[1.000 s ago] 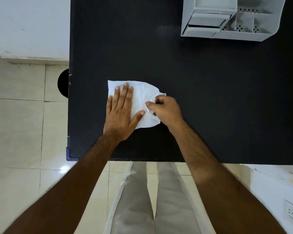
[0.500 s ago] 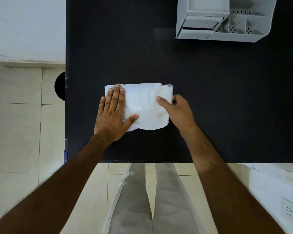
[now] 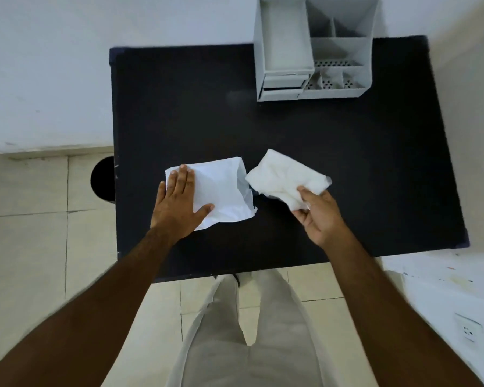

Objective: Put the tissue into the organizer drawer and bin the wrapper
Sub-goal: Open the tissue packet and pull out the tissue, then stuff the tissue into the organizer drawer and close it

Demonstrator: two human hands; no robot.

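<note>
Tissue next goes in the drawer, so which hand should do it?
The right hand. It already holds the tissue and is on the organizer's side. The left hand is flat on the wrapper.

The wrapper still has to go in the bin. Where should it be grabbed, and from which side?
Judging by its pose, take the wrapper at its open right end, which gapes slightly off the table, coming in from the right. The left hand pins the flat closed end; the right hand holds the tissue.

Crumpled white tissue (image 3: 284,177) lies just beside the flat, open-mouthed wrapper (image 3: 221,191).
</note>
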